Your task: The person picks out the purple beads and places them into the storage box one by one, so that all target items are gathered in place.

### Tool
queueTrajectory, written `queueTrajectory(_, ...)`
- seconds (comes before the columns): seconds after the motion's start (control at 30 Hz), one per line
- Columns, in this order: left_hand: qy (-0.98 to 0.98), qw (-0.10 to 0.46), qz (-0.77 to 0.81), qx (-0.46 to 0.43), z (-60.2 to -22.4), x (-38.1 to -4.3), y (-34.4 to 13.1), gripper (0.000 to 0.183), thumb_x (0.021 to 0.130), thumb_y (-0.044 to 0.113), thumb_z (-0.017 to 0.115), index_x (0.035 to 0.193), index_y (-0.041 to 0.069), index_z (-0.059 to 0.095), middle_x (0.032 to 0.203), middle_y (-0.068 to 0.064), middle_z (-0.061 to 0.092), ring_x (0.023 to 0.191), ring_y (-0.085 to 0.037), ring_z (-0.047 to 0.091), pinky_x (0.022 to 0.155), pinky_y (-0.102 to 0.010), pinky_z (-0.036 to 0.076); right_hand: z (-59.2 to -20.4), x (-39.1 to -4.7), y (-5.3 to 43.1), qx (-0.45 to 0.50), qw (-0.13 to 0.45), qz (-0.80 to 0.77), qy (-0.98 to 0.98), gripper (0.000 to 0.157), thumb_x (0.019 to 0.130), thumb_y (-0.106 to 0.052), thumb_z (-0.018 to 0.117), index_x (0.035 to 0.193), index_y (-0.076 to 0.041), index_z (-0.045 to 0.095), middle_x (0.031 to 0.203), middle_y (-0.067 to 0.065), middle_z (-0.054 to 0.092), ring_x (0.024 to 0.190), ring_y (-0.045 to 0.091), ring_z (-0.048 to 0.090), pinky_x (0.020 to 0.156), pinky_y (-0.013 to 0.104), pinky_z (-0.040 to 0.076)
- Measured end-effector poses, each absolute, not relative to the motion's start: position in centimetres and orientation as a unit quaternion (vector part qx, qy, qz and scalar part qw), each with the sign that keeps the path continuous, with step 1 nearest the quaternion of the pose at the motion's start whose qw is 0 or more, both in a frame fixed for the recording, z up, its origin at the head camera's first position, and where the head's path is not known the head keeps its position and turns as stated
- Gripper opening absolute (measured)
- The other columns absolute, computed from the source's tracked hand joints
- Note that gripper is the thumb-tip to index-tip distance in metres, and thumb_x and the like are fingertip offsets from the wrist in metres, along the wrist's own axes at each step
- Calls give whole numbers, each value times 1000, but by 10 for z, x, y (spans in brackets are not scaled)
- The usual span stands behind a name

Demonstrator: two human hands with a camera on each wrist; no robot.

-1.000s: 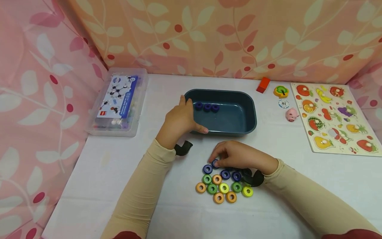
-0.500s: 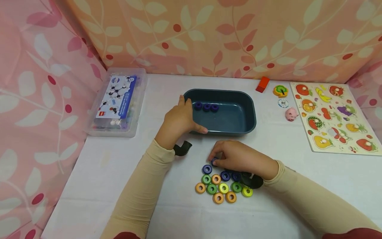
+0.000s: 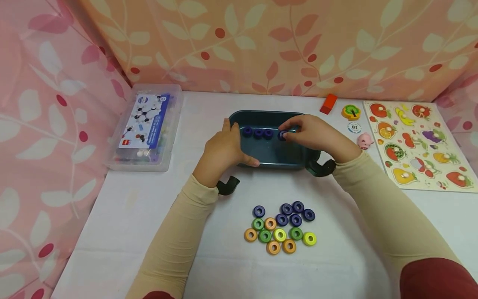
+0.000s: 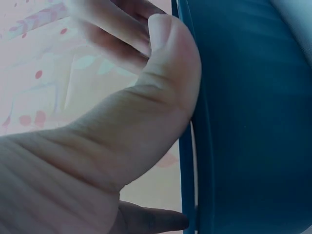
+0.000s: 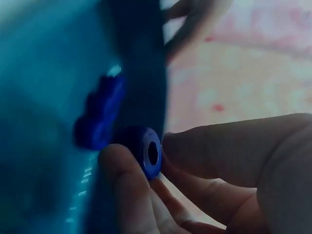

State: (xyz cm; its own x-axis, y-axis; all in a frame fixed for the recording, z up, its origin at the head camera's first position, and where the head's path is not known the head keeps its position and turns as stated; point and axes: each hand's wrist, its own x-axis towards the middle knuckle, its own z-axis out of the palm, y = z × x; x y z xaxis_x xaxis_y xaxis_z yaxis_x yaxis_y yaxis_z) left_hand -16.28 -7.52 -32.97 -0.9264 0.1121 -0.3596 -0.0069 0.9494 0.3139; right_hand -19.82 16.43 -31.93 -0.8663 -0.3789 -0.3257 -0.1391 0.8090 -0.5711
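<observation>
A dark teal plastic tub (image 3: 274,155) stands in the middle of the table. My left hand (image 3: 224,149) holds its left end, thumb along the front rim and fingers at the left side. Over the tub's right half, my right hand (image 3: 313,133) pinches a dark blue ring bead (image 5: 151,153) between thumb and fingers. Three more blue beads (image 3: 258,133) sit in a row along the back left inside the tub. In front of the tub lies a loose group of blue, green (image 3: 265,236), orange (image 3: 273,248) and yellow (image 3: 279,235) ring beads.
A clear plastic case (image 3: 143,124) with a molecule picture lies at the left. Behind the right arm are a red block (image 3: 328,104), a tree piece (image 3: 351,112), a round chip (image 3: 354,127) and a pink pig (image 3: 364,141). A fruit puzzle board (image 3: 422,145) lies far right.
My right hand has lifted a blue bead from the group on the table and carried it up and right into the tub. The left hand stays at the tub's left end.
</observation>
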Motion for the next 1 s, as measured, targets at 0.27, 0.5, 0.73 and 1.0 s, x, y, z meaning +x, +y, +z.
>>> queueTrajectory(0.27, 966, 199, 159, 31, -327, -162, -75, 137, 60, 68, 86, 161, 7, 16, 169, -19, 1, 146, -39, 37, 108, -50, 45, -350, -238, 164, -107, 302, -313, 894, 36, 102, -24, 56, 133, -6, 63, 119, 15, 71, 105, 26, 70, 104, 46, 49)
queueTrajectory(0.5, 967, 197, 156, 31, -328, -163, -73, 137, 59, 68, 86, 161, 8, 17, 169, -18, 1, 145, -38, 38, 107, -50, 46, -352, -243, 166, -97, 329, -321, 883, 41, 103, -27, 56, 137, -4, 59, 122, 17, 70, 108, 27, 69, 104, 45, 50)
queueTrajectory(0.73, 968, 193, 156, 28, -329, -163, -73, 137, 59, 68, 86, 161, 8, 18, 169, -18, 2, 144, -38, 40, 106, -49, 47, -339, -232, 170, -107, 300, -308, 897, 42, 102, -37, 57, 135, -12, 59, 126, 16, 65, 108, 29, 67, 103, 46, 49)
queueTrajectory(1.0, 967, 192, 162, 30, -330, -164, -75, 137, 59, 66, 88, 161, 7, 17, 169, -19, 2, 143, -38, 41, 105, -49, 47, -314, -163, 155, -221, 299, -331, 867, 17, 97, -32, 68, 105, -17, 71, 97, 2, 66, 81, 21, 57, 72, 32, 47)
